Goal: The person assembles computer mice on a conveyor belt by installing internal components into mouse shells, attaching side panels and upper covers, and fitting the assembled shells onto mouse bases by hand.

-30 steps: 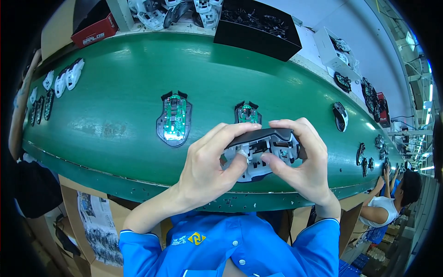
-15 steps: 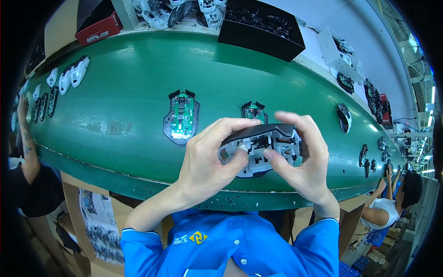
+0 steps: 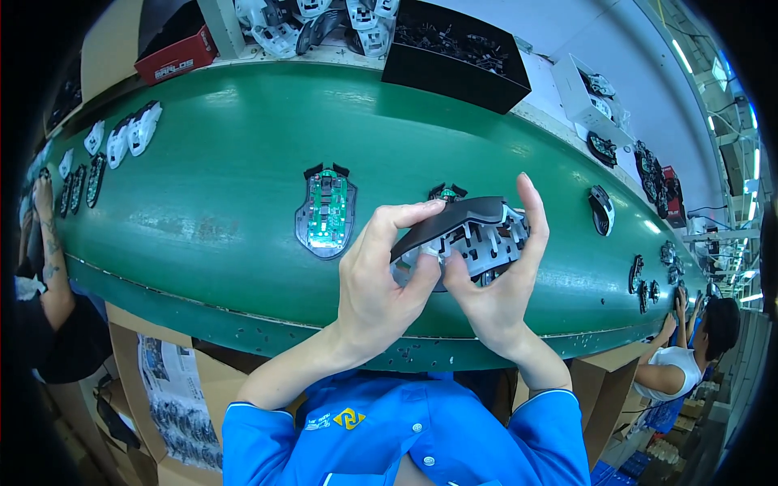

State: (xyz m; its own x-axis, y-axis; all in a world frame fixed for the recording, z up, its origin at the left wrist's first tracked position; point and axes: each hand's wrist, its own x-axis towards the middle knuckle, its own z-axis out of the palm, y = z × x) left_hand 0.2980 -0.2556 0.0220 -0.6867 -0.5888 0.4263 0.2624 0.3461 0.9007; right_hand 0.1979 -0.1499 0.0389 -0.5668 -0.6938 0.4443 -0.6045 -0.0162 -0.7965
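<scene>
Above the green bench I hold a computer mouse's top shell (image 3: 478,212), dark outside with white plastic parts inside, tilted so its inside faces me. My left hand (image 3: 377,275) is closed round its left end, thumb pressed on the inside and fingers along the dark top. My right hand (image 3: 506,296) grips the other end, its thumb at the inner parts near my left thumb and its index finger pointing up. Left of my hands lies a mouse base (image 3: 328,212) with a green circuit board. Behind the shell, a second mouse base (image 3: 447,193) is mostly hidden.
White mouse shells (image 3: 134,134) and dark bases (image 3: 77,186) lie far left. A black box (image 3: 458,69) of small dark parts stands at the back. One mouse (image 3: 600,211) sits to the right. Co-workers' arms (image 3: 53,251) show at both sides; cardboard boxes (image 3: 203,397) stand below.
The shell has turned in my hands, its right side now angled away and more inner parts showing. My right hand has shifted left, its index finger raised straighter.
</scene>
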